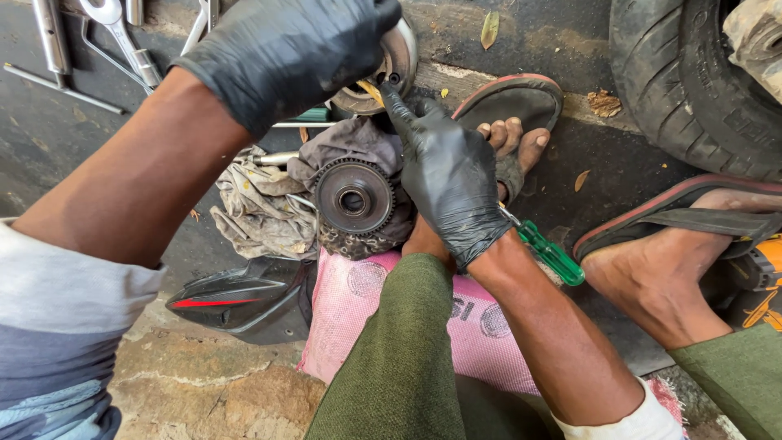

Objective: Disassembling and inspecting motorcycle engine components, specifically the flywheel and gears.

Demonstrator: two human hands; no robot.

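Note:
Both of my hands wear black gloves. My left hand (285, 53) at the top grips a round metal engine part (397, 57), mostly hidden under the glove. My right hand (448, 175) is just below it, index finger stretched up to touch that part beside a small yellow piece (371, 91). A toothed gear wheel (354, 198) lies on a dirty rag (265, 208) just left of my right hand. A green-handled screwdriver (551, 254) pokes out from under my right wrist.
Wrenches and metal tools (122, 41) lie at the top left. A tyre (692, 81) fills the top right. A black plastic panel with a red stripe (236, 301) and a pink sack (350, 310) lie below. My sandalled feet (513, 138) rest on the ground.

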